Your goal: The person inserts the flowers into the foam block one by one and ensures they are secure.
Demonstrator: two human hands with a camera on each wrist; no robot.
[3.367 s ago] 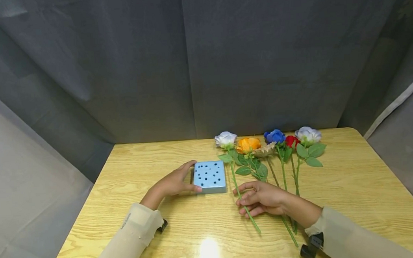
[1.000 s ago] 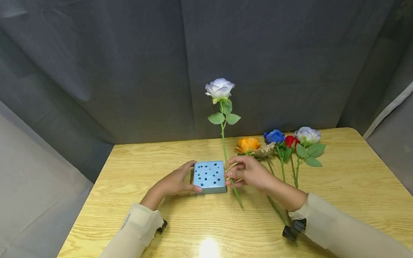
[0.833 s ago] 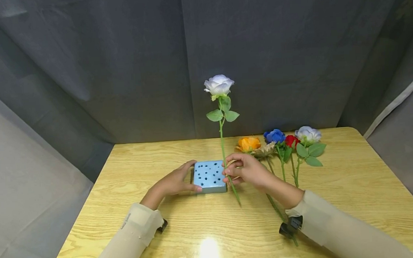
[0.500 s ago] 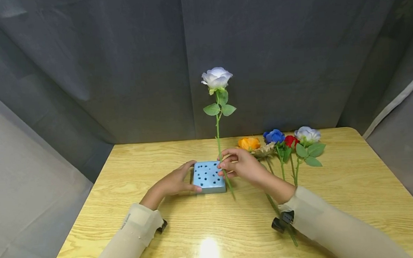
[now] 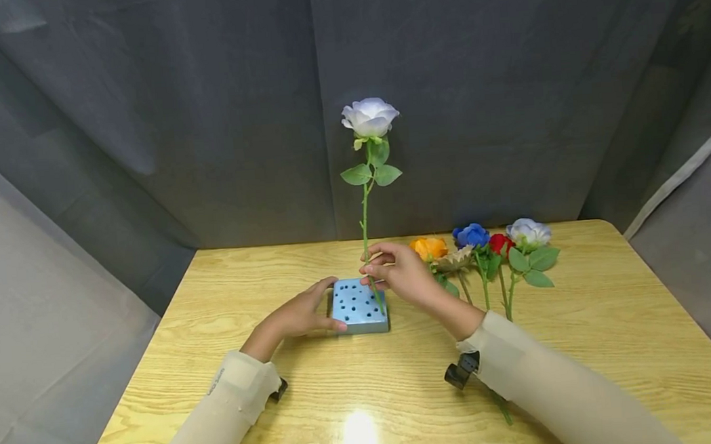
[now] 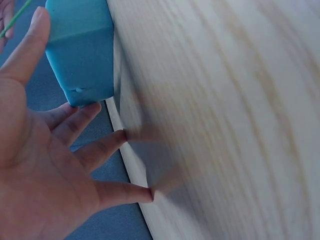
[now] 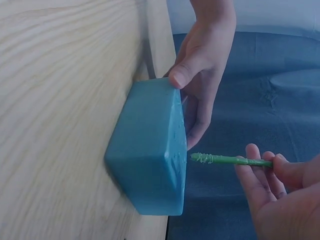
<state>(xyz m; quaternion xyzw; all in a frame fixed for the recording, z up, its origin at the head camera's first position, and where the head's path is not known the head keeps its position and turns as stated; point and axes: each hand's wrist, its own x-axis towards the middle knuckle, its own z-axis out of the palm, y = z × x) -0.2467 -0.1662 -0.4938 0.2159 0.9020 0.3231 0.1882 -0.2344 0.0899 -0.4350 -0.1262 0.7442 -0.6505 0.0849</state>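
Note:
My right hand pinches the green stem of a white artificial rose, its bloom high and its stem leaning slightly. In the right wrist view the stem's ridged lower tip points at the holed top of a light blue foam block, with a small gap between. Dotted with several holes, that block lies flat on the table. My left hand grips its left side, thumb at the front corner and fingers at the back; the left wrist view shows the other fingertips touching the table.
Right of the block lie several more artificial flowers: an orange one, a beige one, a blue one, a red one and another white rose. A dark curtain hangs behind the wooden table.
My right hand has picked up the white rose from the table, raised it upright and carried it left until its stem tip is over the block. The left hand has stayed at the block.

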